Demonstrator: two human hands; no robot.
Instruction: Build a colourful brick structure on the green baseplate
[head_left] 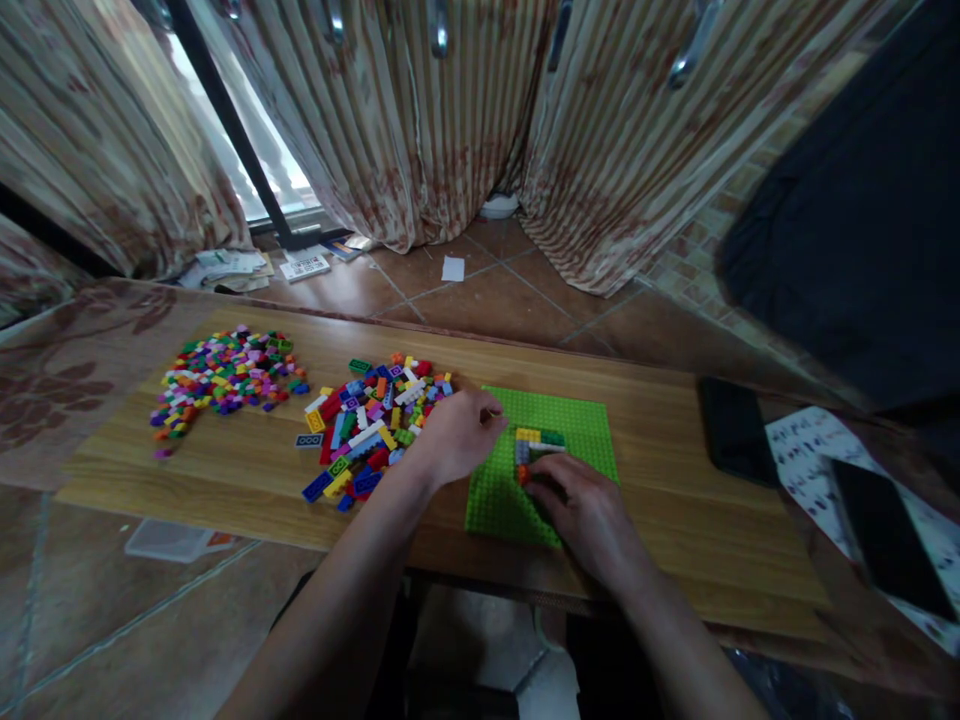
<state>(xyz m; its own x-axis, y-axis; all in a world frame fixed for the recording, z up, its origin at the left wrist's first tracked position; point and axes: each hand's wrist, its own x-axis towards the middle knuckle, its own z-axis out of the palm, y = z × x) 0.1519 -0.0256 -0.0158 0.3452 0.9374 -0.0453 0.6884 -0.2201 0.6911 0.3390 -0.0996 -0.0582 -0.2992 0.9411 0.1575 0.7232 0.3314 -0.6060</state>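
A green baseplate (586,425) lies on the wooden table, bearing a small angled build of toy bricks. In that build I see yellow bricks (528,435), a green brick (553,438), grey-blue bricks (522,452) and an orange brick (523,475) at the near end. My right hand (589,510) is over the plate, thumb and forefinger closed at the orange brick. Above the plate's left edge is my left hand (461,435), fingers curled together; what they hold, if anything, is hidden. The brick pile (367,435) lies left of this hand, partly behind my wrist.
Farther left is a heap of tiny coloured bricks (232,370). On the right are a black case (735,430), a printed sheet (810,450) and a dark phone-like slab (892,535). A clear plastic lid (165,540) is on the floor. Curtains (420,130) hang beyond the table.
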